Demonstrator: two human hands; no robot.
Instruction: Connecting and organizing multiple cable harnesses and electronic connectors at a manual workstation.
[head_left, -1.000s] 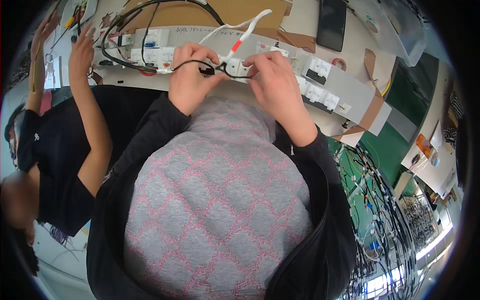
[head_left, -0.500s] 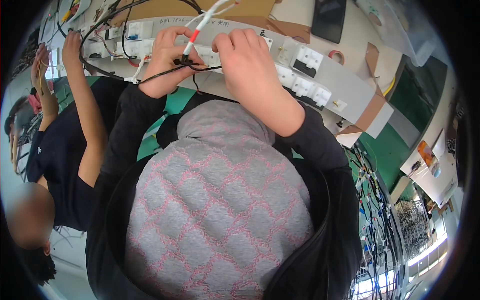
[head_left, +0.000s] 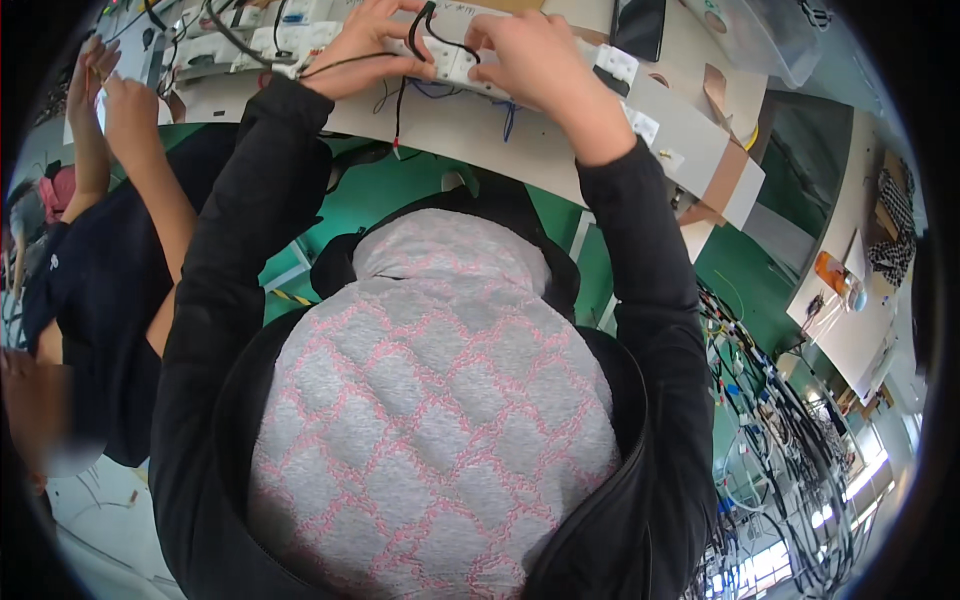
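Note:
At the top of the view, my left hand (head_left: 365,48) has its fingers closed round a black cable (head_left: 413,40). The cable arches up between my hands. My right hand (head_left: 540,62) is closed at the cable's other side, with thumb and forefinger about it; the exact contact is hard to make out. Beneath my fingers sit white connector blocks (head_left: 442,62) on a long pale board (head_left: 690,140). A thin black lead with a red and white tip (head_left: 397,150) dangles below my left hand, over the table's near edge. Blue wire (head_left: 510,122) hangs beneath my right hand.
A co-worker's hands (head_left: 128,105) are busy at the left. Beyond my right hand lie a black phone (head_left: 638,28) and a clear plastic bin (head_left: 765,40). Many cables (head_left: 770,440) hang on the right. An orange-labelled bottle (head_left: 838,275) stands on another table.
Both hands have moved farther away, toward the picture's top. The white cable with the red band is out of sight. A black cable now arches between my hands, and its red-tipped lead hangs down.

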